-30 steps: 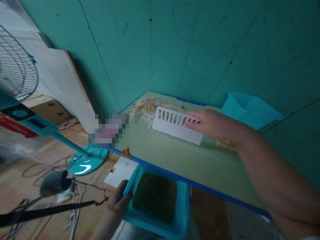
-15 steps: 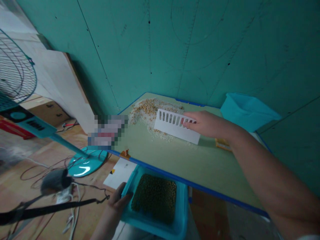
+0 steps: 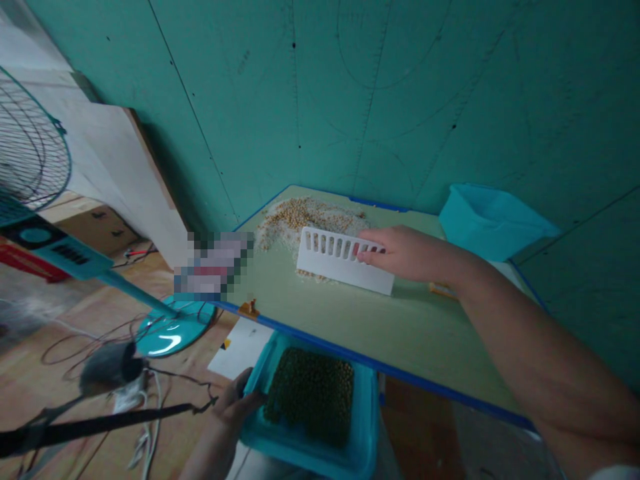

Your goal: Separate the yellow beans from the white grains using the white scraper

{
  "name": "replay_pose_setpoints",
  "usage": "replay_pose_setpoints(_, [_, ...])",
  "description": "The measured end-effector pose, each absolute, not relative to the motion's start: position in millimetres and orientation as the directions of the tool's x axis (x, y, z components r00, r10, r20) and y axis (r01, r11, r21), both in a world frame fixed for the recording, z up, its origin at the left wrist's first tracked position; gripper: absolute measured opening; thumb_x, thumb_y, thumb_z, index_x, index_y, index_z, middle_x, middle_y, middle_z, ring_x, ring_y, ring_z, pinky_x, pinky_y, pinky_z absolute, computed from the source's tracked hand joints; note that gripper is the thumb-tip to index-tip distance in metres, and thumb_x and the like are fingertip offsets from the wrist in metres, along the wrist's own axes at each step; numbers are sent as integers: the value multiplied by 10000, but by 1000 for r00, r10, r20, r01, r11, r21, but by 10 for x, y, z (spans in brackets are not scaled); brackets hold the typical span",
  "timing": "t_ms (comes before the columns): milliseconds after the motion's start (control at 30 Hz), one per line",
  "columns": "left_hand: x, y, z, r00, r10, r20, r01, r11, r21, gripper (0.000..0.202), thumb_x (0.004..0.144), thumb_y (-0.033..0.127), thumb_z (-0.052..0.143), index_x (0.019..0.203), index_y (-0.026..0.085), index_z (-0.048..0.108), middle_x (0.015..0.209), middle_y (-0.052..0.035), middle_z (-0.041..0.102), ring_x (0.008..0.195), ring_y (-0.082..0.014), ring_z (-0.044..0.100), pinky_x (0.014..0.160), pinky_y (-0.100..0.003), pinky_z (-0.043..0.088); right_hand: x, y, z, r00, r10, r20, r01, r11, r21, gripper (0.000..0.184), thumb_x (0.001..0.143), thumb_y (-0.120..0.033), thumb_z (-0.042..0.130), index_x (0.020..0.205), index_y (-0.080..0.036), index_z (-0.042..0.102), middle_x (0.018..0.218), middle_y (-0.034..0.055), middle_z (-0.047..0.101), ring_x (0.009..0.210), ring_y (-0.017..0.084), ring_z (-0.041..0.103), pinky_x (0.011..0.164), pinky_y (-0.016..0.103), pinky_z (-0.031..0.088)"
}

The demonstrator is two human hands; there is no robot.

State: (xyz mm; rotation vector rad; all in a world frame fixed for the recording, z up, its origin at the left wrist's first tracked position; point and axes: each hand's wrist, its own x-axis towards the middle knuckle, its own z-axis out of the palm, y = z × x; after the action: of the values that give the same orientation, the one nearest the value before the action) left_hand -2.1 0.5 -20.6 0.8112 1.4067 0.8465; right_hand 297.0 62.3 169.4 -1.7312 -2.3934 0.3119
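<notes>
While the left hand [image 3: 235, 403] grasps the left rim of a turquoise rectangular tub [image 3: 367, 440] at 6 o'clock, its thumb lies on that rim and its other fingers are largely hidden. A mass of small beans [image 3: 315, 393], dark green in shadow and paler toward the upper right, covers the tub's floor. Beside the tub, toward 7 o'clock, lies a white sheet [image 3: 243, 347].

Just past the tub runs the blue-edged front of a pale green tabletop [image 3: 425, 340], with an orange-brown clip [image 3: 250, 308] on that edge at 8 o'clock. A yellow-edged object [image 3: 443, 290], partly covered by the forearm, rests on the tabletop between 3 and 4 o'clock.

Near the centre, the right hand [image 3: 397, 252], reaching in from 4 o'clock, grips the right end of a white slotted panel [image 3: 345, 270], thumb in front and fingers showing through the slots. The panel stands tilted over the tabletop; whether its lower edge touches is unclear. A few grains show along its lower left edge. Just beyond it, toward 11 o'clock, spread tan round beans [image 3: 295, 213] mixed with white rice-like grains [image 3: 277, 233].

At 9 o'clock a turquoise pedestal fan [image 3: 60, 247] leans into view. A second turquoise tub [image 3: 493, 230] sits at 3 o'clock, near the green wall [image 3: 375, 100] that fills 12 o'clock.
</notes>
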Motion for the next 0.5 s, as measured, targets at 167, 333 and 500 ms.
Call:
replay_pose_setpoints(167, [-7,10,-164,15,865,-502,-38,502,864,198,442,255,676,624,221,607,522,27,589,574,-218,584,495,-281,449,2951,608,1695,-328,945,11,904,317,-287,191,805,-311,446,834,-171,572,759,43,615,656,146,527,528,219,291])
replay_pose_setpoints(333, [1,9,-179,-50,853,-520,-45,519,854,262,453,233,673,712,223,634,561,20,627,564,-215,595,499,-289,447,2933,579,1707,-387,922,-3,873,365,-322,199,820,-306,425,841,-177,575,775,41,620,665,142,531,542,219,301])
replay_pose_setpoints(500, [43,-3,-108,-36,852,-522,-50,520,853,230,481,216,646,710,210,636,525,28,606,543,-194,574,491,-272,430,2927,568,1711,-422,907,5,848,397,-351,210,819,-295,434,904,-179,588,855,50,639,704,148,545,577,221,317])
